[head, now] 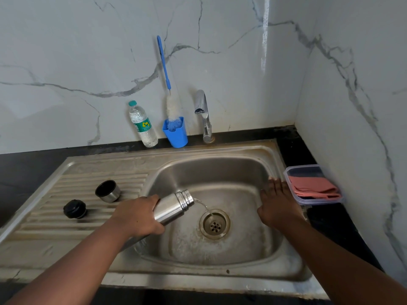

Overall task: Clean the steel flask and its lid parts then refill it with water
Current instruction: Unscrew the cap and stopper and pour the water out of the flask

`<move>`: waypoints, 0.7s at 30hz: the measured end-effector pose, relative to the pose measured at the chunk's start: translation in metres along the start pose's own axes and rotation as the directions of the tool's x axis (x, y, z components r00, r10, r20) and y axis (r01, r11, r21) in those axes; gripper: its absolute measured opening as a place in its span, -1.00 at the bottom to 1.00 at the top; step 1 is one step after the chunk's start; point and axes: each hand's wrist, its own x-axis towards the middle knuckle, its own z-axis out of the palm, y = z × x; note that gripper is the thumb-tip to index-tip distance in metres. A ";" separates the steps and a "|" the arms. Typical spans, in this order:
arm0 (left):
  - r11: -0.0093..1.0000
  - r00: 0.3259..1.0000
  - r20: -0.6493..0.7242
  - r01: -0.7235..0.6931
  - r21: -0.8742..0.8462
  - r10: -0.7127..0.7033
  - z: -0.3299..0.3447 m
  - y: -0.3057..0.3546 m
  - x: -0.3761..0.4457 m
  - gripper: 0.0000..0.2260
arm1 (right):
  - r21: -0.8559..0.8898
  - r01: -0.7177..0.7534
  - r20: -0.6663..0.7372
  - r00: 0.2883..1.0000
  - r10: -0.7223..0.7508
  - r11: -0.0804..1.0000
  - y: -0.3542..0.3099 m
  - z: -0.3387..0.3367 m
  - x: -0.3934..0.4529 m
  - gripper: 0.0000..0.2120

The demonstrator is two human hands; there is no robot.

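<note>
Midway: left hand (137,215) gripped flask (174,206), draining over sink (220,150) drain; right hand (278,205) hovered slack-fingered; cup (108,191), stopper (74,209) left of sink; brushing, refilling judged pending.

Both forearms were bare all the way to the bottom edge of the view, with no sleeve, cuff or glove showing on either. The left hand (137,216) wore no ring, watch or band that could be seen, and its wrist was plain. The right hand (278,206) was equally unadorned, its wrist bare and its fingernails short, without any visible polish.
</note>
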 end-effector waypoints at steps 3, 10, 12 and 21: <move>1.000 1.000 0.005 -0.004 0.006 0.004 -0.001 0.002 -0.001 -0.39 | 0.026 0.037 -0.019 0.999 -0.037 0.999 0.004 0.013 0.005 -0.40; 1.000 1.000 0.011 -0.011 0.028 0.011 -0.001 0.005 0.001 -0.39 | -0.056 0.005 -0.013 1.000 -0.006 0.998 0.000 0.000 -0.003 -0.26; 1.000 1.000 0.005 -0.012 0.020 0.012 0.000 0.005 0.002 -0.40 | -0.026 0.001 -0.058 0.998 -0.003 1.000 0.003 0.011 0.002 -0.38; 1.000 1.000 0.014 -0.011 0.024 0.011 0.001 0.007 0.004 -0.41 | -0.026 -0.006 -0.042 0.999 0.004 1.000 0.002 0.012 0.003 -0.43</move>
